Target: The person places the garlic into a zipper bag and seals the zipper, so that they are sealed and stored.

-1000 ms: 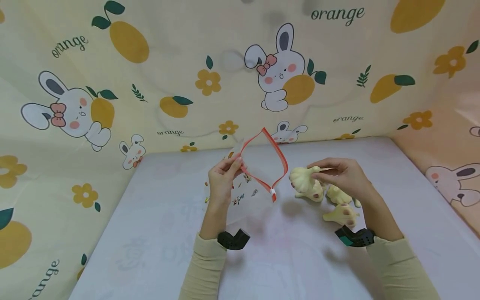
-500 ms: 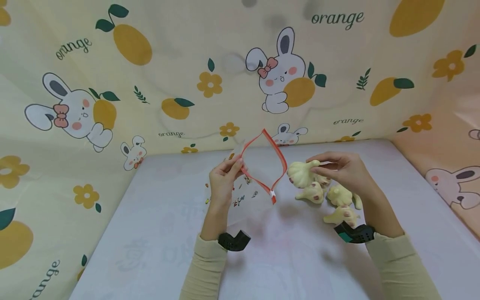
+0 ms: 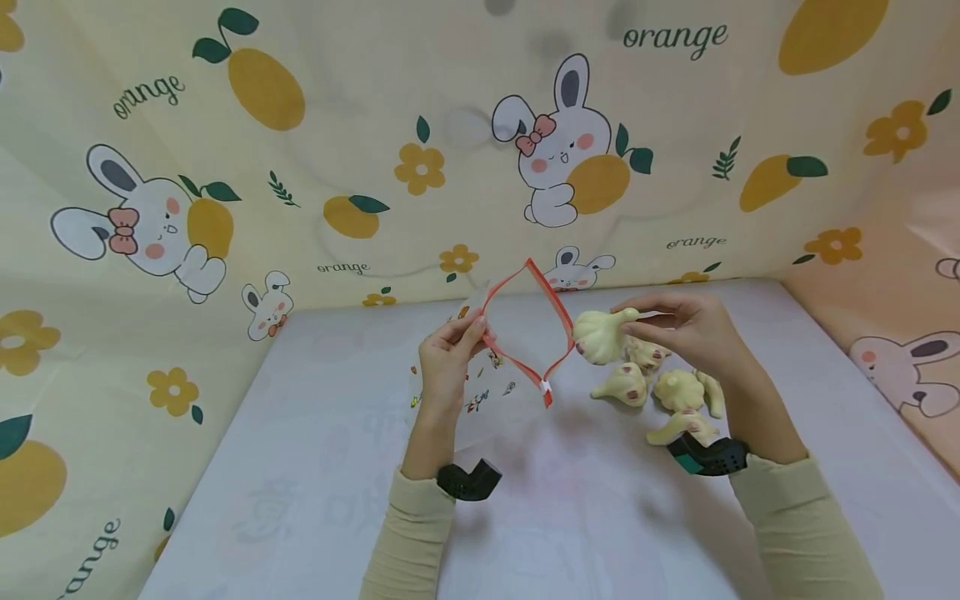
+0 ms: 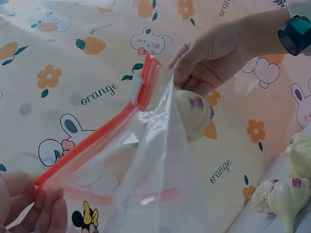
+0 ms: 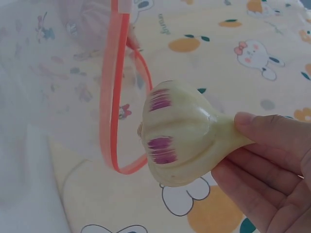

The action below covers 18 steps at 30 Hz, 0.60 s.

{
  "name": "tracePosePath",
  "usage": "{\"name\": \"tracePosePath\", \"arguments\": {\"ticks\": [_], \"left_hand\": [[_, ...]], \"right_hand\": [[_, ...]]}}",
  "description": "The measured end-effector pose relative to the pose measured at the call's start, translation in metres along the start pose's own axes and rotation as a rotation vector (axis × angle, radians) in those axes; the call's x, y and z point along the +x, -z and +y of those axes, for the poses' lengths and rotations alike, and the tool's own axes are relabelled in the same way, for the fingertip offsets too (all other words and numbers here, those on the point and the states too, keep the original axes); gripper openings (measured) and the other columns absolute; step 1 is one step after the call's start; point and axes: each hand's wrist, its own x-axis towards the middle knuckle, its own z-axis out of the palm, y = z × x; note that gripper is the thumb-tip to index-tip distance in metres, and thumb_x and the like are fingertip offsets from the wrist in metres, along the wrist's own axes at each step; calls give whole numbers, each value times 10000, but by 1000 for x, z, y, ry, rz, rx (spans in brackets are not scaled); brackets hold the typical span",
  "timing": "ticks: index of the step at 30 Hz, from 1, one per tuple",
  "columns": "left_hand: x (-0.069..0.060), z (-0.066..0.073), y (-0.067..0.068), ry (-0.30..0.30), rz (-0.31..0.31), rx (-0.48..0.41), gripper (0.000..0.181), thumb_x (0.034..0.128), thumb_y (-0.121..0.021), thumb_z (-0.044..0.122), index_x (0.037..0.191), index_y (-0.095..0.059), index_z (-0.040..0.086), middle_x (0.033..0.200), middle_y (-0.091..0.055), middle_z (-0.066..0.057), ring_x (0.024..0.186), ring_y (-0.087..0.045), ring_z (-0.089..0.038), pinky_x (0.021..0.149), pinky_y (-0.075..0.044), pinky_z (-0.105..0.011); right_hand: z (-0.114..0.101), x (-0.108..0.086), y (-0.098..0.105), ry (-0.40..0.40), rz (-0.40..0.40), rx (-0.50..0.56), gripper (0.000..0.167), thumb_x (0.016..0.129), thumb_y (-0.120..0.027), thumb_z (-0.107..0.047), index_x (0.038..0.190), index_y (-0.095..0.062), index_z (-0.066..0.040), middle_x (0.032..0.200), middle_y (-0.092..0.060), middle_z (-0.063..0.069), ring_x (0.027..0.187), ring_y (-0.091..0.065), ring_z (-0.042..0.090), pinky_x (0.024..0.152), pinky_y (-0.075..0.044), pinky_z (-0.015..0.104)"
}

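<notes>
My left hand [image 3: 446, 358] pinches one edge of a clear zip bag [image 4: 160, 145] with a red rim and a white slider. The bag's mouth gapes toward the right, and small printed figures show on its side. In my right hand [image 3: 686, 333] a pale garlic bulb [image 3: 598, 337] is held by its stem between thumb and fingers. The right wrist view shows purple streaks on this garlic bulb [image 5: 180, 133], its round end beside the red rim [image 5: 116, 97]. Whether bulb and rim touch, I cannot tell.
Several more garlic bulbs [image 3: 626, 386] lie on the white table [image 3: 315, 467] below my right hand. A curved pale piece [image 3: 711, 394] lies at their right. Behind the table hangs a cloth [image 3: 435, 67] printed with rabbits and oranges.
My right hand has lifted the garlic bulb upward and slightly left, nearer the bag's red rim, uncovering bulbs on the table. The left hand and the bag have hardly moved.
</notes>
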Motion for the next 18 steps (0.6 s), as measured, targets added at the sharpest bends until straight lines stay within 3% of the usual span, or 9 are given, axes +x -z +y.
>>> {"name": "tracePosePath", "arguments": {"ticks": [6, 18], "left_hand": [[0, 1, 0, -5, -8, 6, 312, 916, -603, -4, 1164, -581, -191, 697, -691, 111, 651, -658, -8, 701, -589, -152], [-1, 1, 0, 0, -6, 14, 317, 918, -608, 10, 1161, -581, -192, 705, -689, 114, 660, -658, -14, 711, -592, -161]], "right_hand": [[2, 5, -6, 26, 2, 29, 187, 809, -702, 73, 994, -689, 96, 947, -670, -294, 878, -652, -87, 761, -554, 84], [2, 16, -19, -1, -7, 116, 202, 809, -709, 60, 993, -672, 134, 924, -687, -266, 851, -668, -50, 752, -574, 122]]}}
